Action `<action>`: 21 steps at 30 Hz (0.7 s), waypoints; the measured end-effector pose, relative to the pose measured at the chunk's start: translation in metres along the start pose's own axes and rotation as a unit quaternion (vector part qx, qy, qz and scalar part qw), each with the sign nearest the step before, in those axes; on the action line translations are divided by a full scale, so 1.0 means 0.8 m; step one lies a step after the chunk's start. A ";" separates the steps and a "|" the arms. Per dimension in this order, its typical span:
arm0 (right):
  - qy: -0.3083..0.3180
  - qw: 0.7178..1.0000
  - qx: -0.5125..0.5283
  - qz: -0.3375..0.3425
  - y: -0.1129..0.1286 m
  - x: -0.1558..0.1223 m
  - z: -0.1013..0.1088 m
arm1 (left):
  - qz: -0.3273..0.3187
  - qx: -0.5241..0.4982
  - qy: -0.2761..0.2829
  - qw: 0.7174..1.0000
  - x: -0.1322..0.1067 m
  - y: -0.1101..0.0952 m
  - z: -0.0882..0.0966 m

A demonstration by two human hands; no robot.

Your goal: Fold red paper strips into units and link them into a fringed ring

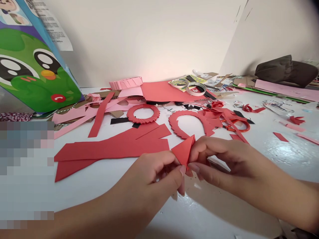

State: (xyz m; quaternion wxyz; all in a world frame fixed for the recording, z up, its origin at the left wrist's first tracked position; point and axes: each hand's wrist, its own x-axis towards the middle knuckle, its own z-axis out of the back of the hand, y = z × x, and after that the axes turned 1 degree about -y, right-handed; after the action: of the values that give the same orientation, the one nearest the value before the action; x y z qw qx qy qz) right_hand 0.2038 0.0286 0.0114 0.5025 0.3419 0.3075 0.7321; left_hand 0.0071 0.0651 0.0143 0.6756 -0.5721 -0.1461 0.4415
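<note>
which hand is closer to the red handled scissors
Right: the right hand is just below and left of the scissors, not touching them. The left hand is farther left, across the folded red paper.

This reads as a craft table at home rather than a workshop or a shop. A white tabletop [274,159] stands against a plain cream wall [139,39], strewn with cut paper: red paper rings [132,114] near twelve o'clock, pink paper strips [72,116] toward ten. Rolls of tape [196,83] sit at twelve, and red-handled scissors [238,120] lie toward one. A cartoon-printed box [32,66] (its bright green face looks more like a toy shelf than a supply room) leans in at ten, while a dark fabric bundle [286,71] rests on stacked card at two.
</note>
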 end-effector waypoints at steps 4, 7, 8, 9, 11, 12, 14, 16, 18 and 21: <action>0.004 1.000 -0.001 0.011 0.001 0.001 0.000 | 0.004 -0.012 -0.008 1.000 0.000 -0.002 -0.001; 0.009 1.000 0.004 0.007 0.000 0.000 0.000 | -0.002 -0.008 -0.007 1.000 0.000 -0.001 -0.001; 0.011 1.000 0.007 0.006 -0.001 0.000 0.001 | -0.005 -0.006 -0.005 1.000 0.000 -0.001 -0.001; 0.013 1.000 0.009 0.005 -0.001 0.000 0.001 | -0.007 -0.003 -0.003 1.000 0.001 0.000 -0.001; 0.013 1.000 0.013 0.004 -0.001 -0.001 0.001 | -0.008 0.004 -0.001 1.000 0.001 0.002 -0.001; 0.013 1.000 0.015 0.004 -0.002 -0.001 0.001 | -0.008 0.009 -0.001 1.000 0.001 0.003 -0.001; 0.013 1.000 0.015 0.004 -0.002 -0.001 0.000 | -0.007 0.015 0.000 1.000 0.002 0.004 0.000; 0.014 1.000 0.017 0.005 -0.002 -0.002 0.000 | -0.004 0.016 -0.004 1.000 0.003 0.004 0.000; 0.011 1.000 0.019 0.005 -0.002 -0.002 0.000 | -0.002 0.015 -0.005 1.000 0.004 0.003 0.000; 0.016 1.000 0.021 0.004 -0.002 -0.002 0.000 | 0.003 0.011 0.000 1.000 0.004 0.001 0.000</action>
State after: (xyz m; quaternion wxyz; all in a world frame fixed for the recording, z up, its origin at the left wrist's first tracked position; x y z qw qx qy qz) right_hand 0.2050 0.0277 0.0103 0.4873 0.3418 0.3293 0.7330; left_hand 0.0086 0.0676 0.0123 0.6801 -0.5654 -0.1396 0.4453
